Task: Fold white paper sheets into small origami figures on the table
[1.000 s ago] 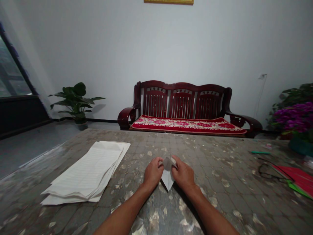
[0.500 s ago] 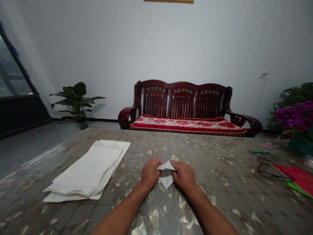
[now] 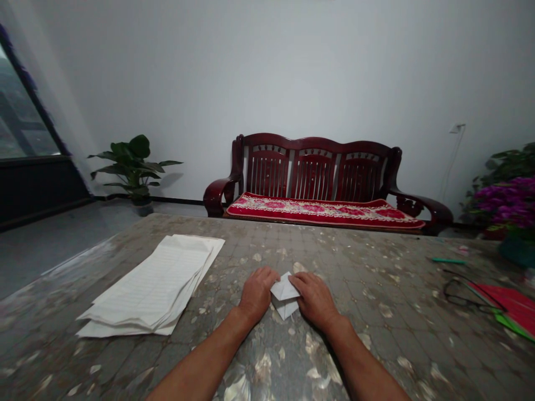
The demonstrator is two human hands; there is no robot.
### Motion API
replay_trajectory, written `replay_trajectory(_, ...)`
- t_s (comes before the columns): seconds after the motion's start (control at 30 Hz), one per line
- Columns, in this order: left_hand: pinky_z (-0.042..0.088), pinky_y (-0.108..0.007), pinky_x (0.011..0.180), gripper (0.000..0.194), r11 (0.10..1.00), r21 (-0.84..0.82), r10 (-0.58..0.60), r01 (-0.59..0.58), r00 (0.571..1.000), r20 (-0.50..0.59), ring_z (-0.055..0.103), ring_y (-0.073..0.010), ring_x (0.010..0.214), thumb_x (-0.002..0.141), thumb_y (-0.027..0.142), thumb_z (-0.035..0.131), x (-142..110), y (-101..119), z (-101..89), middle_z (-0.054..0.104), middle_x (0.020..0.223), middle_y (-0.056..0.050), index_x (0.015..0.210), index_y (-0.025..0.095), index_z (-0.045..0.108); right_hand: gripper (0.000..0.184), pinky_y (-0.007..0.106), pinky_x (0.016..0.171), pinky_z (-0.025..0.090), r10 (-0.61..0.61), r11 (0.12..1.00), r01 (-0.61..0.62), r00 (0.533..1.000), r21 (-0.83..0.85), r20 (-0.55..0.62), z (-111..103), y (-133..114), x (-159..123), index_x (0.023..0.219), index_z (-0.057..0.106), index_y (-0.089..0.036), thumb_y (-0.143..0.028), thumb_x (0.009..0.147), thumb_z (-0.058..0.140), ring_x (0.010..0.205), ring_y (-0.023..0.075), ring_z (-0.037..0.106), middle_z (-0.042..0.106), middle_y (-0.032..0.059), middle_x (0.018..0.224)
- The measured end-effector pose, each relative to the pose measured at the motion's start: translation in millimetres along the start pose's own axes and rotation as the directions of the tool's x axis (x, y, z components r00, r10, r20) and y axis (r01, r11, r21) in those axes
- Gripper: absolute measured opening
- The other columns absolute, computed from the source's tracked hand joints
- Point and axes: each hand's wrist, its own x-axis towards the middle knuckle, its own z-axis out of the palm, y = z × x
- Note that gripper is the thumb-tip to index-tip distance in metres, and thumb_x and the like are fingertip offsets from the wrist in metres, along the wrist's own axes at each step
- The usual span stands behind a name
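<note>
Folded white paper (image 3: 284, 292): lies on the mottled, glossy surface (image 3: 371, 312) between your hands, a small pointed shape with its tip toward you and creases showing on top.

Left grip (image 3: 257, 294): narrow, with the fingers (image 3: 268, 277) against the paper's left side.

Right grip (image 3: 314, 301): narrow, with the fingers (image 3: 297, 283) over the paper's right edge.

Hold: you seem to be pressing more than pinching, though your fingers hide the edges, so I cannot tell for sure.

Left of the folded paper: a loose stack of lined paper (image 3: 146, 287), its sheets slightly fanned.

Right of the folded paper: eyeglasses (image 3: 462, 294), a teal pen (image 3: 448, 260), and red paper (image 3: 512, 303) on green paper (image 3: 507, 327).

Risk: if you ease off unevenly, the folded layers could spring apart. If you press while the paper slides on that slick surface, the layers could shift and a crease could land off line.
</note>
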Motion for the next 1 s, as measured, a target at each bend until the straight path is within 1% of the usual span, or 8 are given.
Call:
replay_trajectory(0.17, 0.042, -0.030, 0.085, 0.027, 0.999, 0.040, 0.006, -0.008, 0.999, 0.045, 0.055, -0.0209, 0.099, 0.090, 0.008, 0.047, -0.8, 3.2, -4.0, 0.064, 0.099, -0.004, 0.099, 0.023, 0.067, 0.041, 0.034, 0.091, 0.038, -0.033, 0.999, 0.033, 0.999, 0.029, -0.009, 0.7, 3.6, -1.5, 0.120, 0.062, -0.024, -0.013, 0.081, 0.054, 0.109, 0.0233, 0.053, 0.063, 0.0071, 0.121)
replay_trajectory(0.27, 0.042, -0.030, 0.085, 0.025, 0.998, 0.050, 0.024, -0.027, 0.998, 0.054, 0.055, -0.0206, 0.100, 0.092, 0.010, 0.048, -0.7, 2.4, -2.5, 0.064, 0.100, -0.004, 0.100, 0.023, 0.068, 0.045, 0.034, 0.092, 0.038, -0.080, 0.994, 0.082, 0.996, 0.068, -0.032, 1.1, 6.6, -2.2, 0.122, 0.061, -0.024, -0.011, 0.080, 0.053, 0.110, 0.0223, 0.053, 0.063, 0.0069, 0.122)
replay_trajectory(0.4, 0.042, -0.030, 0.083, 0.021, 0.995, 0.078, 0.060, -0.065, 0.996, 0.064, 0.055, -0.0210, 0.096, 0.093, 0.017, 0.051, -0.7, -1.0, 1.3, 0.064, 0.097, -0.004, 0.100, 0.025, 0.069, 0.037, 0.031, 0.087, 0.039, -0.175, 0.977, 0.184, 0.981, 0.108, -0.087, 0.4, 9.1, -2.2, 0.115, 0.064, -0.025, -0.011, 0.081, 0.054, 0.101, 0.0198, 0.054, 0.066, 0.0057, 0.109)
replay_trajectory(0.5, 0.043, -0.030, 0.081, 0.020, 0.991, 0.092, 0.088, -0.095, 0.993, 0.073, 0.055, -0.0210, 0.095, 0.093, 0.018, 0.052, -1.2, -4.1, 2.8, 0.064, 0.095, -0.004, 0.100, 0.025, 0.069, 0.033, 0.030, 0.082, 0.038, -0.214, 0.968, 0.224, 0.972, 0.112, -0.093, -0.9, 9.2, -2.2, 0.109, 0.065, -0.026, -0.010, 0.082, 0.055, 0.094, 0.0192, 0.054, 0.066, 0.0040, 0.100)
replay_trajectory(0.63, 0.043, -0.030, 0.084, 0.021, 0.988, 0.074, 0.128, -0.134, 0.989, 0.080, 0.057, -0.0202, 0.094, 0.092, 0.016, 0.052, -2.9, -8.6, 1.9, 0.065, 0.094, -0.004, 0.102, 0.025, 0.068, 0.038, 0.028, 0.081, 0.037, -0.199, 0.968, 0.213, 0.973, 0.135, -0.113, -4.8, 7.1, -1.7, 0.108, 0.062, -0.022, -0.005, 0.076, 0.052, 0.093, 0.0185, 0.054, 0.064, 0.0045, 0.098)
replay_trajectory(0.77, 0.042, -0.031, 0.088, 0.027, 0.989, 0.008, 0.144, -0.145, 0.986, 0.084, 0.060, -0.0198, 0.098, 0.090, 0.012, 0.052, -6.3, -11.1, -1.1, 0.068, 0.100, -0.004, 0.110, 0.024, 0.064, 0.029, 0.027, 0.078, 0.035, -0.188, 0.974, 0.203, 0.972, 0.100, -0.138, -8.5, 5.5, -1.2, 0.091, 0.060, -0.020, -0.003, 0.069, 0.051, 0.089, 0.0187, 0.051, 0.060, 0.0038, 0.091)
replay_trajectory(0.87, 0.042, -0.030, 0.089, 0.029, 0.991, -0.046, 0.128, -0.124, 0.986, 0.105, 0.062, -0.0184, 0.101, 0.087, 0.009, 0.053, -10.6, -10.7, -3.4, 0.070, 0.104, -0.003, 0.112, 0.023, 0.060, 0.024, 0.026, 0.074, 0.033, -0.196, 0.977, 0.204, 0.973, 0.059, -0.122, -8.7, 7.2, -1.8, 0.083, 0.060, -0.021, -0.002, 0.070, 0.051, 0.085, 0.0173, 0.050, 0.057, 0.0021, 0.084)
replay_trajectory(1.0, 0.042, -0.030, 0.085, 0.015, 0.988, 0.015, 0.150, -0.153, 0.979, 0.139, 0.063, -0.0188, 0.095, 0.090, 0.014, 0.054, -17.1, -9.9, -6.0, 0.070, 0.096, -0.002, 0.101, 0.022, 0.061, 0.024, 0.024, 0.071, 0.033, -0.177, 0.982, 0.182, 0.981, 0.054, -0.085, -6.9, 10.2, -3.0, 0.081, 0.061, -0.021, -0.001, 0.073, 0.052, 0.083, 0.0154, 0.052, 0.058, 0.0005, 0.082)
